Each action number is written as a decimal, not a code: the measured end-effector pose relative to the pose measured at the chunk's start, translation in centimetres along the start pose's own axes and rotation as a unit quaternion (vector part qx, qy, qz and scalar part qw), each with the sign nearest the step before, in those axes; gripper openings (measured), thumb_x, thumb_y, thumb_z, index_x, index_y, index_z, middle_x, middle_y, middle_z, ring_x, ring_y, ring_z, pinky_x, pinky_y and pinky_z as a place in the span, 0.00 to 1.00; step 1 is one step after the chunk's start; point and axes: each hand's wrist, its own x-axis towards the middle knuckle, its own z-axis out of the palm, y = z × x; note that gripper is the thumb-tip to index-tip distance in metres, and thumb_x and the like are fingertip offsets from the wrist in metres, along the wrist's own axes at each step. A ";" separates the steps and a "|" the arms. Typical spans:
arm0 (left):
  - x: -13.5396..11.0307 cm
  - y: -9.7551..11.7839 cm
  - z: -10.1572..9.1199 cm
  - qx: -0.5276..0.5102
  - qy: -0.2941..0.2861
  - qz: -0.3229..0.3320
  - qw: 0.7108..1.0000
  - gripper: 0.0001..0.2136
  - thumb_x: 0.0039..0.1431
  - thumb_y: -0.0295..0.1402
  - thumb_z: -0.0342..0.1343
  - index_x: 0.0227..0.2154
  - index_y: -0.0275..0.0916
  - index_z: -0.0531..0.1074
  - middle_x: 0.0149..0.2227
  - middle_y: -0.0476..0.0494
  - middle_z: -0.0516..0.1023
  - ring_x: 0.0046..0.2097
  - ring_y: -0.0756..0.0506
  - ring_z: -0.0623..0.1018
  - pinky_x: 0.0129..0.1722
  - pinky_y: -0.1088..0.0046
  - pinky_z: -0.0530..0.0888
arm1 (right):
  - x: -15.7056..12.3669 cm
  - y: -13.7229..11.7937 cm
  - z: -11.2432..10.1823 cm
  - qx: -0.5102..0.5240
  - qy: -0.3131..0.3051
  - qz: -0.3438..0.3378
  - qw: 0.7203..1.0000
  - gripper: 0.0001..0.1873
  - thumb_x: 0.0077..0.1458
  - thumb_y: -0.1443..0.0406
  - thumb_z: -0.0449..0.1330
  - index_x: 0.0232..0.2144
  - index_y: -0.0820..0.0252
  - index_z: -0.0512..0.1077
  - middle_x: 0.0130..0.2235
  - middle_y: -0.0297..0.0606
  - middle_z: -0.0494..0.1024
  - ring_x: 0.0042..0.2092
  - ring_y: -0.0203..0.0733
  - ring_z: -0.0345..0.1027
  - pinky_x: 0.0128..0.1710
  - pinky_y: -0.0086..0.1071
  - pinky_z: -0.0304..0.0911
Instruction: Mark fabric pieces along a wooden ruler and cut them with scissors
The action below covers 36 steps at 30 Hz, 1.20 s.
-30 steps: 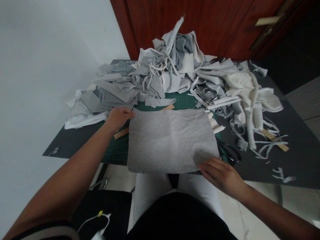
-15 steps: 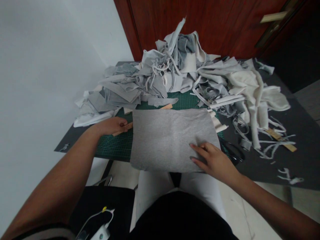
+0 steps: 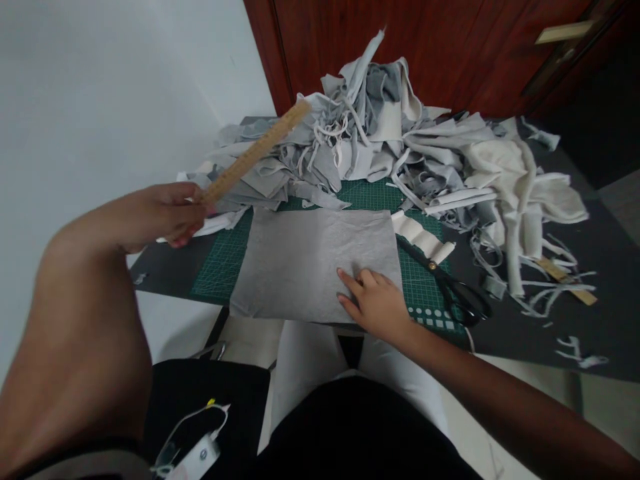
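My left hand (image 3: 177, 212) grips one end of a wooden ruler (image 3: 257, 150), which is raised and slants up to the right in front of the scrap pile. A grey piece of fabric (image 3: 295, 260) lies flat over the green cutting mat (image 3: 220, 260), its lower edge hanging slightly past the table edge. Resting on the right part of this fabric is my right hand (image 3: 377, 301), fingers spread and holding nothing. Black-handled scissors (image 3: 453, 290) lie on the mat just right of the fabric, blades pointing toward it.
A heap of grey and white fabric scraps (image 3: 370, 127) covers the back of the dark table (image 3: 540, 333). Another wooden strip (image 3: 567, 283) lies among thin offcuts at right. A wall (image 3: 125, 87) stands close at left, a red door (image 3: 425, 47) behind.
My left hand has pulled the ruler out from under the fabric and lifted it. The fabric has shifted left with my right hand on it, uncovering the scissors.
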 end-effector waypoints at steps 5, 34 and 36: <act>-0.7 6.0 10.2 -0.206 -0.118 0.032 0.971 0.11 0.68 0.44 0.46 0.36 0.42 0.60 0.20 0.56 0.70 0.19 0.49 0.73 0.25 0.73 0.68 | 3.3 -2.5 0.0 0.066 0.007 0.021 0.998 0.31 0.70 0.49 0.52 0.68 0.54 0.67 0.53 0.50 0.76 0.54 0.56 0.71 0.53 0.46 0.66; 1.9 9.7 25.1 0.186 0.104 0.254 0.943 0.29 0.73 0.46 0.44 0.73 0.46 0.56 0.76 0.32 0.51 0.75 0.23 0.51 0.68 0.30 0.52 | 2.8 4.2 -1.1 0.042 0.023 0.133 0.990 0.29 0.73 0.53 0.47 0.66 0.63 0.67 0.52 0.52 0.77 0.53 0.56 0.71 0.53 0.45 0.65; 1.5 10.8 25.2 0.182 0.100 0.245 0.947 0.29 0.72 0.44 0.45 0.72 0.44 0.57 0.76 0.31 0.50 0.75 0.22 0.51 0.67 0.28 0.52 | 2.1 4.4 -1.3 0.032 0.021 0.135 0.990 0.29 0.73 0.53 0.48 0.66 0.61 0.67 0.50 0.51 0.77 0.52 0.56 0.71 0.52 0.45 0.65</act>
